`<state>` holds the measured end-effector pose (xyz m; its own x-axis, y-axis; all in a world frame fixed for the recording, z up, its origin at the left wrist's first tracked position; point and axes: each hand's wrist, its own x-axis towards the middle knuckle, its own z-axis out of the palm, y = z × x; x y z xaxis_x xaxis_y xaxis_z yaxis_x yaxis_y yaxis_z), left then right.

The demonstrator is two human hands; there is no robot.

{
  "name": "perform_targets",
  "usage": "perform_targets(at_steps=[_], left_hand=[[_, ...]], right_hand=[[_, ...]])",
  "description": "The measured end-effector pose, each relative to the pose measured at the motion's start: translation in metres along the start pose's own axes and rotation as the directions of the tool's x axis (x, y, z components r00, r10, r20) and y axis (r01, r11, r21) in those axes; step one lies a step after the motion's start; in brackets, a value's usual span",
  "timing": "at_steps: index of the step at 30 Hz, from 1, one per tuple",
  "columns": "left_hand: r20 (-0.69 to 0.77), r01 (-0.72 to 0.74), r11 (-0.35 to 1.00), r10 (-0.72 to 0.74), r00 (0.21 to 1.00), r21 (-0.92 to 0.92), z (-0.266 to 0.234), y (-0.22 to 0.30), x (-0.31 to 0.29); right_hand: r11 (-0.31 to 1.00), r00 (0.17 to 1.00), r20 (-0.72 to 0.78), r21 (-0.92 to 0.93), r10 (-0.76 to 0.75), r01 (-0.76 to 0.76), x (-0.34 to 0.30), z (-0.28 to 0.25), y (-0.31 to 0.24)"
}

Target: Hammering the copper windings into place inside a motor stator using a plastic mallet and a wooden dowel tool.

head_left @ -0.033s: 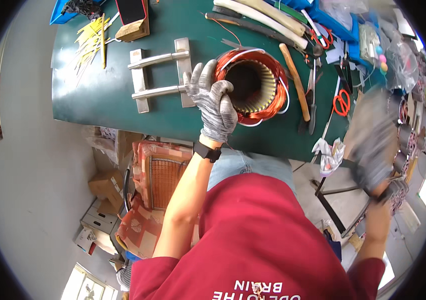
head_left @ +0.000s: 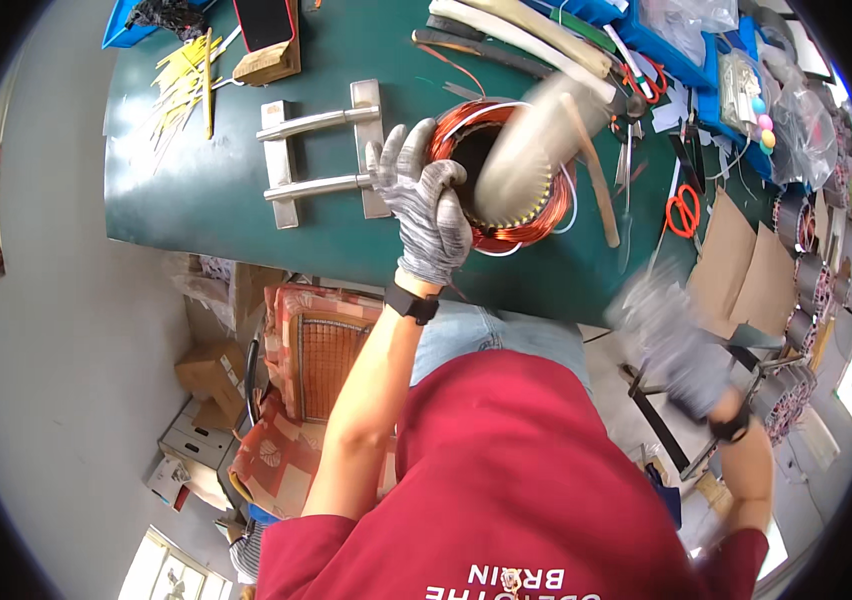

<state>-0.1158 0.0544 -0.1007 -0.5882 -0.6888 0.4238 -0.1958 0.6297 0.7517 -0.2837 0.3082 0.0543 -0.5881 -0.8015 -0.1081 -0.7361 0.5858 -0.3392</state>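
Note:
My left hand [head_left: 426, 205], in a grey knit glove, grips the left rim of a wound motor stator [head_left: 536, 232]. This is a ring of copper-coloured windings with white ties and yellow slot liners round a dark bore. Over the bore and right rim lies a pale, rounded long shape [head_left: 536, 145], smeared by motion; its kind is unclear. My gloved right hand [head_left: 671, 330] is blurred beyond the table's near right edge. Its fingers cannot be made out, nor whether it is joined to the pale shape.
Left of the stator stands a metal frame with two bars [head_left: 321, 187]. Yellow strips [head_left: 181, 85] and a phone on a wooden block [head_left: 266, 65] lie farther left. At right are a wooden stick [head_left: 596, 180], red-handled scissors [head_left: 683, 210], blue bins [head_left: 681, 50] and cardboard [head_left: 726, 265].
My right hand has swung left, toward the table. The blurred pale shape has come over the stator's bore. My left hand stays on the rim.

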Motion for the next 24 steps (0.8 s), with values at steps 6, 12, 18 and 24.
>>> perform_targets(at_steps=[6, 12, 18, 24], left_hand=[[0.020, 0.036, 0.971, -0.042, 0.999, 0.237, -0.025, -0.003, -0.018], [-0.037, -0.117, 0.990, 0.120, 0.992, 0.080, 0.000, 0.001, 0.003], [-0.004, 0.058, 0.967, -0.058, 0.998, 0.249, -0.029, -0.008, -0.015], [-0.008, -0.030, 1.000, 0.030, 1.000, -0.001, 0.001, -0.003, -0.009]], right_hand=[[0.808, 0.896, 0.322, 0.411, 0.306, -0.423, 0.065, -0.106, -0.032], [0.993, 0.987, -0.121, -0.039, 0.107, -0.113, -0.008, -0.007, -0.004], [0.965, 0.845, 0.533, 0.234, -0.027, -0.117, 0.088, -0.070, -0.057], [0.989, 0.986, -0.121, -0.075, 0.116, -0.125, 0.013, -0.035, 0.026]])
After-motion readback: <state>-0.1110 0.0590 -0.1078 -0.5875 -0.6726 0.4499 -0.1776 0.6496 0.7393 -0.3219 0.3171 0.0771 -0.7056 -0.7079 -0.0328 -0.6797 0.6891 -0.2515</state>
